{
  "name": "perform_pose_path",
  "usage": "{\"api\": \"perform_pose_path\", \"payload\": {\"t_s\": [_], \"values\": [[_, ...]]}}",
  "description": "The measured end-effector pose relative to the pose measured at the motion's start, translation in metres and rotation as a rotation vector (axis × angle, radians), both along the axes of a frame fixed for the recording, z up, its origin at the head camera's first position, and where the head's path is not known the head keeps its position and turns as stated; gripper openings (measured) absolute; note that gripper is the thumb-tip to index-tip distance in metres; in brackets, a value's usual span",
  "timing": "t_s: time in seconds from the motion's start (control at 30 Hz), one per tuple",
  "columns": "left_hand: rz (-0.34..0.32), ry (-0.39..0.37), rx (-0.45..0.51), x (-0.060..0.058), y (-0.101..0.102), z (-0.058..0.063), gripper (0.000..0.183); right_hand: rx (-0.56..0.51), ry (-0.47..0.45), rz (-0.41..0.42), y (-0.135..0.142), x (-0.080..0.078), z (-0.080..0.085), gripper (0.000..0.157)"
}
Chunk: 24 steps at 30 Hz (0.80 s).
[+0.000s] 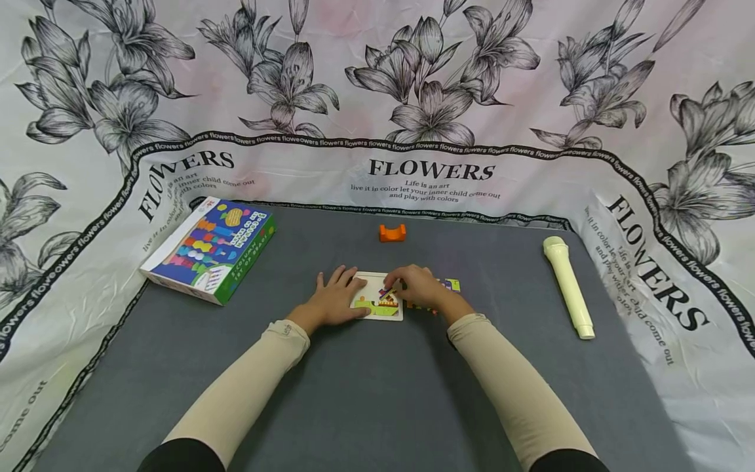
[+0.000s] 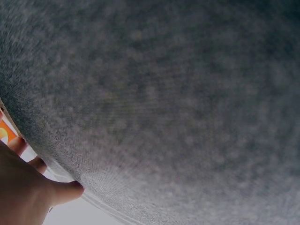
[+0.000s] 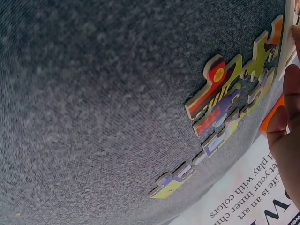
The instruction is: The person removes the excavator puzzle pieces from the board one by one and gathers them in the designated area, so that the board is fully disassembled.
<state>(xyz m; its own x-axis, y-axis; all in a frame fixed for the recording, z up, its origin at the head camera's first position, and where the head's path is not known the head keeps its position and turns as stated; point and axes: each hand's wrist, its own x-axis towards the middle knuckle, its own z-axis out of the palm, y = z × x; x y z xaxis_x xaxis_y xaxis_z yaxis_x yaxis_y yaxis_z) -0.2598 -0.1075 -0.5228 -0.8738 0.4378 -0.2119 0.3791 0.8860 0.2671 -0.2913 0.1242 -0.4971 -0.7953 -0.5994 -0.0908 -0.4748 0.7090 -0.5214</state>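
Observation:
A small white puzzle board (image 1: 369, 286) lies flat on the table, with yellow-green pieces (image 1: 377, 308) along its near edge. My left hand (image 1: 335, 300) rests on the board's left side, fingers spread and thumb at the near corner. Over the board's right part, my right hand (image 1: 417, 287) pinches a small dark, multicoloured puzzle piece (image 1: 387, 294). Loose puzzle pieces (image 3: 219, 96) lie on the cloth right of the board, partly hidden by the right hand in the head view. In the left wrist view only part of the left hand (image 2: 28, 187) shows.
A grey cloth (image 1: 354, 400) covers the table. At the left stands a colourful game box (image 1: 212, 246). An orange curved block (image 1: 392, 233) sits beyond the board, and a pale yellow stick (image 1: 569, 288) lies at the right. A flower-printed sheet (image 1: 283, 167) surrounds the back.

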Motion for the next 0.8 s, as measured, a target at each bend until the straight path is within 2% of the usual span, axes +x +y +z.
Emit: {"api": "perform_pose_path", "payload": {"t_s": [0.2,0.8], "values": [[0.002,0.001,-0.004,-0.001,0.0,0.001,0.072,0.014,-0.013,-0.022,-0.001,-0.002,0.0,0.021],[0.004,-0.05,-0.011,0.002,0.002,0.013,0.07,0.049,0.001,-0.019,-0.006,-0.005,-0.005,0.018]]}}
